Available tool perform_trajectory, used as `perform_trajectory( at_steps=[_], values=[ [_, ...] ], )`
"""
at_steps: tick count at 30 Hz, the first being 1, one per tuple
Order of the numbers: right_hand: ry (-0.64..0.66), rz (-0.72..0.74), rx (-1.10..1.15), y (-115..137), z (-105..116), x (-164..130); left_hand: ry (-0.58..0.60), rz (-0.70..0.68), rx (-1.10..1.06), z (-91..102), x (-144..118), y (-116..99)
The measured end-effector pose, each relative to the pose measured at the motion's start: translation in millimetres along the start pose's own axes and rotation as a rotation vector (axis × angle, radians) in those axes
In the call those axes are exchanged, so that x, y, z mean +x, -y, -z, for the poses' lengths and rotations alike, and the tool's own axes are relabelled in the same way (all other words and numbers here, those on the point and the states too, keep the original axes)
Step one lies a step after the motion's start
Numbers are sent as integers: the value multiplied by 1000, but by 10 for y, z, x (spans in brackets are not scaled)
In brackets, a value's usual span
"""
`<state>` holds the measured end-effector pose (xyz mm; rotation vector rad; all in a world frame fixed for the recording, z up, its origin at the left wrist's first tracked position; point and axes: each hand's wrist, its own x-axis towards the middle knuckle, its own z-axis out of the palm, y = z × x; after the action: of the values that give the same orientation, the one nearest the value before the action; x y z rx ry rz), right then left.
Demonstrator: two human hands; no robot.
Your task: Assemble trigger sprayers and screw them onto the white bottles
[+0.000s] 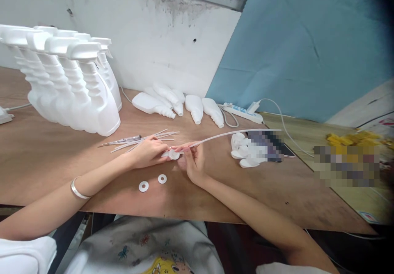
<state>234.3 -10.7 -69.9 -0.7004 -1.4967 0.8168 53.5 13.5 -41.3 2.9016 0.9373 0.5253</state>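
Observation:
My left hand is closed around a white spray bottle trigger head, its round collar showing between my two hands. In the fingers of my right hand is a thin, pale plastic tube, which bows out to the right above the table. The tube's near end is at the trigger head; whether it sits inside cannot be made out. Two flat white ring washers, one larger-looking and one farther right, lie on the table in front of my hands.
Several assembled white spray bottles stand at the left. Empty white bottles lie by the wall. More tubes and tweezers lie left of my hands. White trigger heads are heaped at right, near a power strip.

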Motion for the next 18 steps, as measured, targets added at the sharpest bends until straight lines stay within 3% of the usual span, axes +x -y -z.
perform_trajectory(
  at_steps=[18],
  values=[
    [106, 46, -269, -31, 46, 36, 14, -27, 63, -15, -1, -51]
  ],
)
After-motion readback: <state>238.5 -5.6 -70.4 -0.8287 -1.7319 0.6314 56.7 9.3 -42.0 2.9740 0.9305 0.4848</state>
